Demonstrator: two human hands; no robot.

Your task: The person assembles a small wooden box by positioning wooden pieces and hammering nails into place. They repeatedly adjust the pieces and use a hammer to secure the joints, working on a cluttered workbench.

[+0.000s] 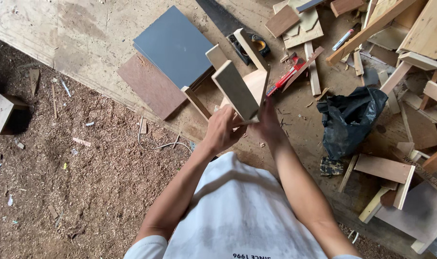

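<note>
Plywood is what both hands are busy with: a small assembly of pale boards (237, 88) is held up above the workbench (84, 33), and the left hand (221, 129) wraps its fingers around the lower near corner while the right hand (266, 125) closes on the same end from the other side, partly hidden behind the wood. The nearest board is a rectangular panel turned edge-up, its grey-green face toward the camera, and its long axis runs on a diagonal from the hands at the lower right up toward the upper left, tilted away from the body. A second, paler panel stands behind it at an angle, with a thin strip rising beyond. This looks like a check-and-fit step, the piece being turned and eyed rather than cut or fastened, since neither hand holds a tool. Any next move would call for a firm two-handed grip so the joined boards do not twist apart, and a flat bare patch of bench to set them on. Close by lie a red-handled tool (288, 76), a dark grey panel (177, 45), a brown board (152, 85), a black plastic bag (350, 120) and scattered offcuts; sawdust (84, 172) covers the floor at left.
</note>
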